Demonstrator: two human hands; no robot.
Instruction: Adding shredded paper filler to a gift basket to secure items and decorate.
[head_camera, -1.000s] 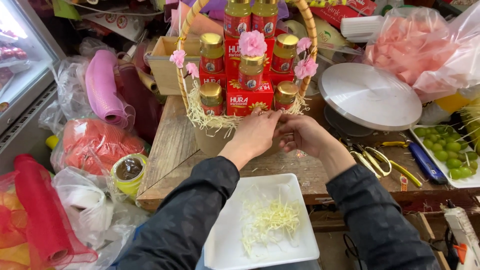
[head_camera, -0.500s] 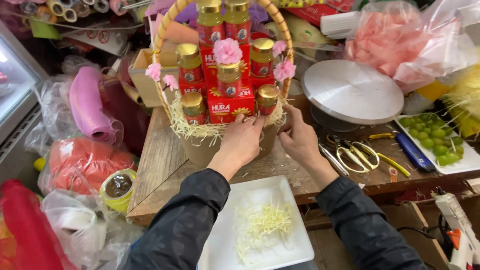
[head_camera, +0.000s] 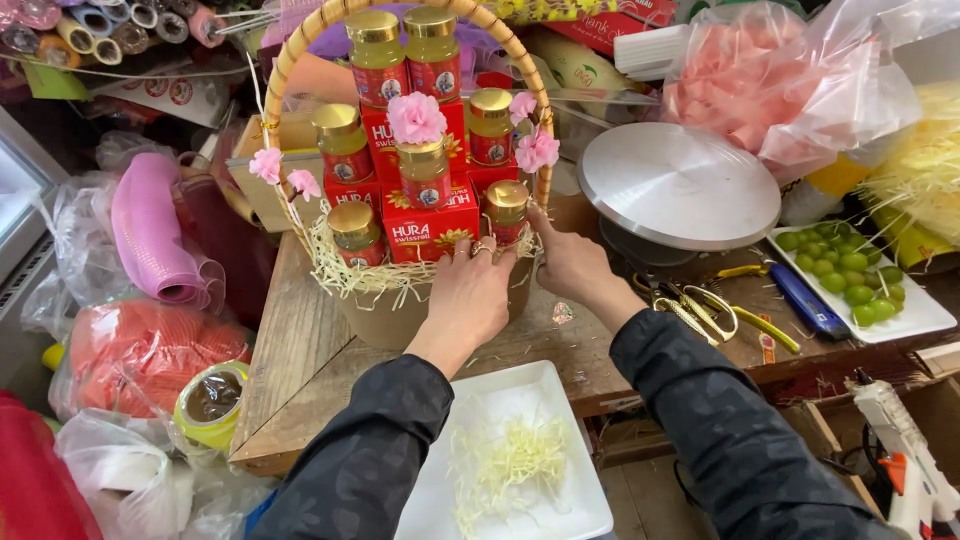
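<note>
Seen from the head camera, a person in dark sleeves is working at a gift basket (head_camera: 400, 300) standing near the middle of a worn wooden worktable (head_camera: 300, 350), towards its back edge. The left hand (head_camera: 470, 295) is resting against the basket's front rim, fingers spread and pressing into the pale shredded-paper filling (head_camera: 345, 275); it is gripping nothing. The right hand (head_camera: 570, 262) is reaching to the basket's right side, fingertips touching the filling just beside a small gold-capped jar (head_camera: 507, 210); whether those fingers are pinching strands cannot be told.

Inside the basket, more gold-capped jars are sitting on stacked red boxes (head_camera: 430, 225), with pink paper flowers (head_camera: 416, 117) fastened among them and along the arched woven handle (head_camera: 300, 55).

Judging by its load of glass jars, the basket is likely heavy and top-heavy, and the jars breakable; the filling is light, soft and easily pulled loose. The firm tan base looks the safest place to take hold, both hands low on its sides, rather than the decorated handle.

At the table's front edge, a white square tray (head_camera: 560, 500) is holding loose paper shreds. To the right are lying a round metal turntable (head_camera: 680, 185), yellow-handled scissors (head_camera: 700, 305) and a white tray of green grapes (head_camera: 850, 275). A glue gun (head_camera: 900, 455) is hanging by the right front corner. Left of the table, rolls of pink and red mesh (head_camera: 150, 240) and a tape roll (head_camera: 212, 400) are piling up.
</note>
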